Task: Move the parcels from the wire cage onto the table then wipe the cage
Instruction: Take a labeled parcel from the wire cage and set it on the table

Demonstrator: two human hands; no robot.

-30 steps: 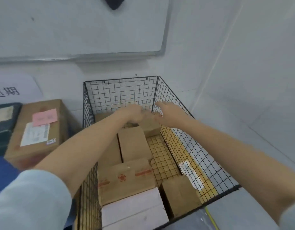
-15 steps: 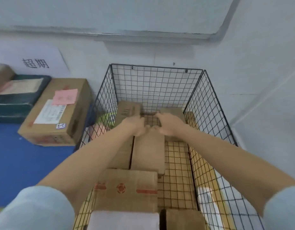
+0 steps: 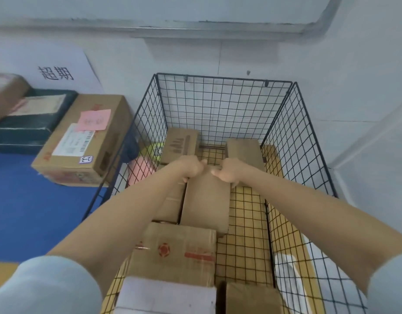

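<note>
Box (image 3: 205,200) at the middle of the cage (image 3: 218,77) is gripped at its far end by left hand (image 3: 191,166) and right hand (image 3: 229,172), fingers curled over its edges; bare floor (image 3: 245,223) is left along the cage's right wall.

The left hand (image 3: 191,167) and right hand (image 3: 229,173) hide the far end of the box (image 3: 204,200), and their fingers (image 3: 233,184) curl under it. The bottom edge cuts the white parcel (image 3: 166,298). The label (image 3: 75,143) print is too small to read.
</note>
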